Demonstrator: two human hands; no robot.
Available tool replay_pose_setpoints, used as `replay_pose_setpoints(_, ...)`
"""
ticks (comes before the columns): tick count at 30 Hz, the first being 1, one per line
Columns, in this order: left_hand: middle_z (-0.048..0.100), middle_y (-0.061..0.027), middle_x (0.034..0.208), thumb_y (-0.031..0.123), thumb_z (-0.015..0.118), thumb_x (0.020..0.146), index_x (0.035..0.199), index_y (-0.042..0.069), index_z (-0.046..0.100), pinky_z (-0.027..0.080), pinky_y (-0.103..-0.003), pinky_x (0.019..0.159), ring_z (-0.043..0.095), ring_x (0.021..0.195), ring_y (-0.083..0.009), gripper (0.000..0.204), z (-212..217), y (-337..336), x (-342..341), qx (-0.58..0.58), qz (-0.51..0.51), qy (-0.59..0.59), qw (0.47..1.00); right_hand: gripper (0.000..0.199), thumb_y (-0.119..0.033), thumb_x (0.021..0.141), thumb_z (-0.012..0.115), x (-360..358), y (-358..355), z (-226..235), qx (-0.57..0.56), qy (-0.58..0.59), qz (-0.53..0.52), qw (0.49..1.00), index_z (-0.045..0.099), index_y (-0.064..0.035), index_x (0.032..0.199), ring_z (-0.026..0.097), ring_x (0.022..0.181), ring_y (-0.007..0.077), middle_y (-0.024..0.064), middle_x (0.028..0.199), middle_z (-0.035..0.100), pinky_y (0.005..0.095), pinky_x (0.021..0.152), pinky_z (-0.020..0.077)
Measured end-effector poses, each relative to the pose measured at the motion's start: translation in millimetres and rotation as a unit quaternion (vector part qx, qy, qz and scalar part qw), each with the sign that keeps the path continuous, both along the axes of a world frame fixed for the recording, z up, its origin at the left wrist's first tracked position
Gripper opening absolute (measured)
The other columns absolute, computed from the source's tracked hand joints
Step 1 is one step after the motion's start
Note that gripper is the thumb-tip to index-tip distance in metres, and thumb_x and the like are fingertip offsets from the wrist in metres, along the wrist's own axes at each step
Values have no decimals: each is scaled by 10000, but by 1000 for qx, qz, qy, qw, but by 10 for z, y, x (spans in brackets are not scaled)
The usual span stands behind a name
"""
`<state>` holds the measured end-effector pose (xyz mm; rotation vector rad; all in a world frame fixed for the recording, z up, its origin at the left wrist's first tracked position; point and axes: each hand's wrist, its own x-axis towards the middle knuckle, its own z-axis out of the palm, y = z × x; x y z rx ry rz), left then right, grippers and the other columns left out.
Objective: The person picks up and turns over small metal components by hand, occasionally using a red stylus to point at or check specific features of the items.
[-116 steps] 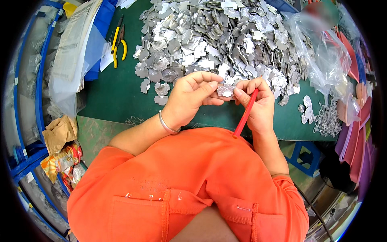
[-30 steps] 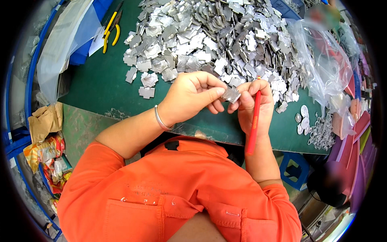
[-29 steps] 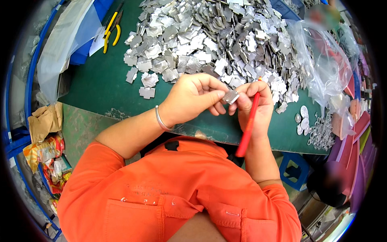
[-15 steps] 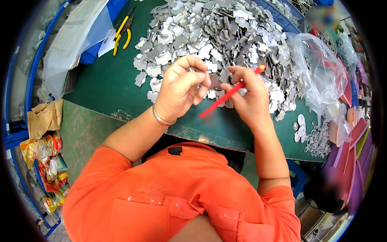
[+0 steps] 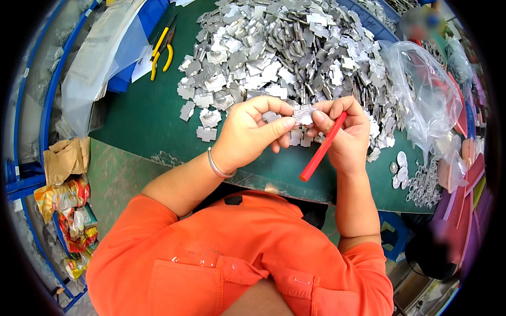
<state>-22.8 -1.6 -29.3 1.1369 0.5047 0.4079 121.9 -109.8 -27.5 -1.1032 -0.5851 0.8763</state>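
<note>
Silvery, a small metal piece [image 5: 304, 114] is pinched between the fingertips of the left hand [image 5: 247, 134] and right hand [image 5: 345, 131]. The red stick [image 5: 322, 147], angled up half a second ago, is now tilted downward in the right hand. Behind lies a heap of metal pieces [image 5: 284, 50] on the green tabletop [image 5: 147, 118], yellow-handled pliers [image 5: 161, 50] beside it.

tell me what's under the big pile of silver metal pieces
The pile of metal pieces lies on a green mat, which shows around its near edge. Whatever sits beneath the heap's middle is covered and cannot be seen.
</note>
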Motion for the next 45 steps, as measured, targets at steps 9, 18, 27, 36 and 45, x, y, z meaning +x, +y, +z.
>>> replay_pose_setpoints(9,622,-109,794,87,572,855,965,-15,567,439,-213,458,563,564,-118,150,-12,16,16,-99,11,-55,994,242,64,760,632,-44,6,-30,38,-138,-9,990,419,-49,776,577,702,99,118,864,600,214,593,491)
replay_pose_setpoints(18,622,-74,755,159,581,866,906,-17,600,466,-222,479,583,572,-110,182,-63,29,-8,-100,-9,-25,995,206,1,826,587,-74,14,-52,23,-60,-22,998,395,-60,782,571,602,99,94,796,587,218,509,481)
replay_pose_setpoints(27,618,-74,745,153,581,864,904,-23,602,463,-220,477,573,557,-108,182,-51,14,-12,-95,-20,-31,995,208,28,811,591,-51,19,-36,33,-46,18,998,407,-58,769,526,602,80,121,838,592,198,488,428)
replay_pose_setpoints(36,616,-80,767,133,566,871,914,-20,594,472,-219,493,581,591,-106,161,-66,31,-19,-84,-20,-50,995,215,40,787,620,-61,9,-47,51,-86,7,995,426,-52,779,553,673,104,122,856,594,224,566,461)
replay_pose_setpoints(45,612,-101,782,91,546,874,952,-36,581,466,-239,498,567,591,-123,154,-73,20,-20,-68,-15,-46,997,236,71,740,651,-75,7,-89,106,-274,-25,955,445,-42,770,546,707,123,146,884,595,232,622,461)
